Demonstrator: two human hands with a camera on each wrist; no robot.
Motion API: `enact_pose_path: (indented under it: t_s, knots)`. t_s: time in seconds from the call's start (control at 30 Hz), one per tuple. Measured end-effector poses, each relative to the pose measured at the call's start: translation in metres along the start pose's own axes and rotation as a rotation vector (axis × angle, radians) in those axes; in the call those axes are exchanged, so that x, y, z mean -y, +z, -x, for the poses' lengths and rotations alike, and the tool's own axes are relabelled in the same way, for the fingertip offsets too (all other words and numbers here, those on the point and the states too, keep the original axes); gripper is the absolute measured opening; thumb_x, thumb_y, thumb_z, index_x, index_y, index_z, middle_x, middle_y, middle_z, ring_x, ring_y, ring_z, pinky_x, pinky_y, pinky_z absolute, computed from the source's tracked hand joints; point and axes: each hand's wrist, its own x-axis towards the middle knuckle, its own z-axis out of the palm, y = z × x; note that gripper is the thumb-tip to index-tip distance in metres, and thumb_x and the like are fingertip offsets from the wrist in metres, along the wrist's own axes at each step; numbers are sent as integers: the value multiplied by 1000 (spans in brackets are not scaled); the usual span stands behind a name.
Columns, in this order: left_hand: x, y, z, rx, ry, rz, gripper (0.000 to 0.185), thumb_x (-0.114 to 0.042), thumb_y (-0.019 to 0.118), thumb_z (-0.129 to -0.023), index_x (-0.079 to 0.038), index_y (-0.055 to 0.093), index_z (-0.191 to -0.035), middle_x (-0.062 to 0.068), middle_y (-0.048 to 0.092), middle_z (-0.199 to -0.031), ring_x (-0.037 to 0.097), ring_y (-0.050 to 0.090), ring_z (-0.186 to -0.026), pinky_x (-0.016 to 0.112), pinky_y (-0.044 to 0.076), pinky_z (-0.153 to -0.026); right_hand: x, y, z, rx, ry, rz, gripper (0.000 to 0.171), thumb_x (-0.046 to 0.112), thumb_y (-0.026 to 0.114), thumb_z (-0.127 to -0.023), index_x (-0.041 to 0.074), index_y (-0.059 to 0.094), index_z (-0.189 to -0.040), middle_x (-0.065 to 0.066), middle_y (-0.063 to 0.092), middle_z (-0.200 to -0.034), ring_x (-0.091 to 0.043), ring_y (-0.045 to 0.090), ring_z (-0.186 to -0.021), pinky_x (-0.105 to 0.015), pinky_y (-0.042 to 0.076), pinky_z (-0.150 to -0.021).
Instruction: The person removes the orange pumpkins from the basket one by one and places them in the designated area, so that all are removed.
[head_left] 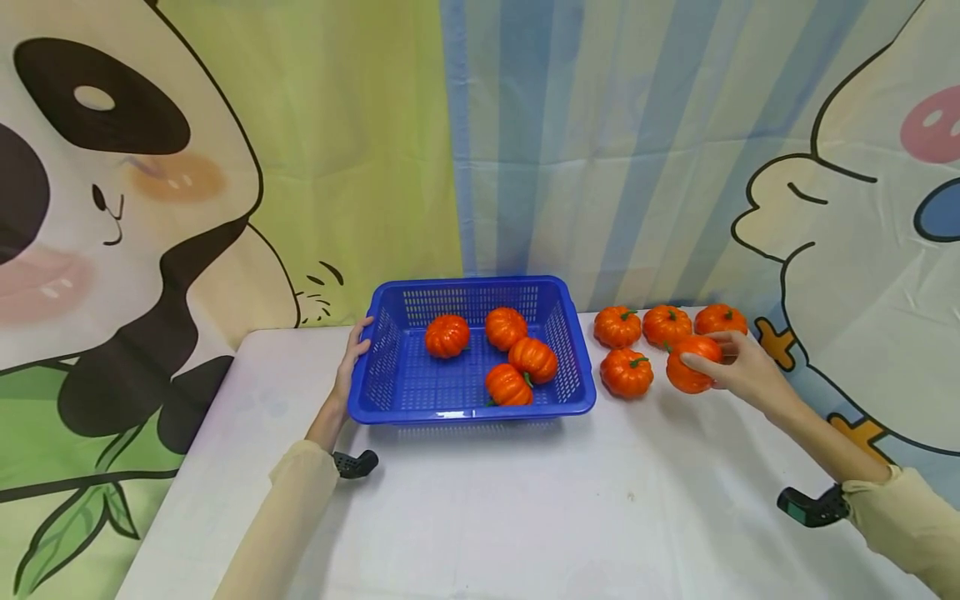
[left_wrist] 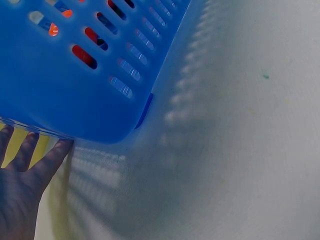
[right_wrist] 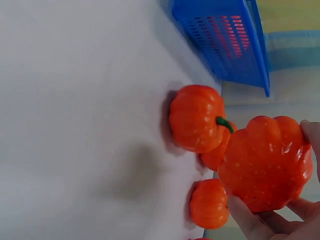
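A blue plastic basket (head_left: pixel 392 397) stands on the white table and holds several small orange pumpkins (head_left: pixel 447 335). My left hand (head_left: pixel 356 346) rests with straight fingers against the basket's left wall (left_wrist: pixel 60 95); its fingers (left_wrist: pixel 47 162) touch the underside of the rim. My right hand (head_left: pixel 731 365) holds one orange pumpkin (head_left: pixel 691 363) lifted just off the table, fingers curled round it (right_wrist: pixel 265 162). Right of the basket, several more pumpkins (head_left: pixel 626 372) sit on the table, one with a green stem (right_wrist: pixel 194 125).
The table (head_left: pixel 525 517) is covered with a white cloth. A cartoon backdrop curtain (head_left: pixel 525 150) hangs close behind the basket and pumpkins. Black wrist mounts (head_left: pixel 810 507) show near both sleeves.
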Motion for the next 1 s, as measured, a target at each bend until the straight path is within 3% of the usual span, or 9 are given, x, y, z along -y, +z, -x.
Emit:
enact_pose_path:
  t_s: [0.17, 0.43, 0.57, 0.87, 1.0]
  knots:
    - [0, 0, 0, 3, -1, 3, 53, -29, 19, -102, -33, 10, -154, 1, 1, -163, 26, 24, -134, 35, 28, -100, -10, 2, -4, 14, 9, -24, 85, 52, 60, -90, -14, 31, -136, -34, 44, -127, -39, 52, -105, -30, 54, -68]
    - [0, 0, 0, 2, -1, 2, 53, -28, 19, -101, -32, 11, -153, 0, 2, -163, 26, 25, -132, 35, 29, -99, -16, 4, -8, 31, -2, 16, 86, 54, 59, -90, -10, 33, -140, -32, 51, -123, -34, 57, -97, -30, 52, -68]
    - [2, -1, -1, 3, 0, 0, 53, -28, 18, -101, -33, 11, -153, 0, 2, -163, 26, 25, -132, 35, 30, -98, -17, 6, -9, 38, -22, 28, 84, 52, 59, -91, -9, 34, -142, -32, 50, -125, -38, 54, -100, -32, 52, -68]
    - [3, -2, -2, -5, -2, -6, 53, -28, 19, -101, -31, 12, -153, 0, 0, -163, 28, 19, -140, 37, 24, -104, -24, 17, -14, -63, -84, 56, 85, 46, 68, -87, -16, 34, -133, -37, 44, -125, -43, 51, -101, -45, 55, -75]
    - [3, -2, -2, -7, 4, -2, 52, -28, 19, -102, -30, 12, -153, 0, 1, -163, 28, 20, -139, 37, 24, -104, -29, 20, -17, -120, -107, 60, 81, 39, 73, -84, -18, 34, -127, -36, 43, -119, -43, 48, -97, -39, 53, -70]
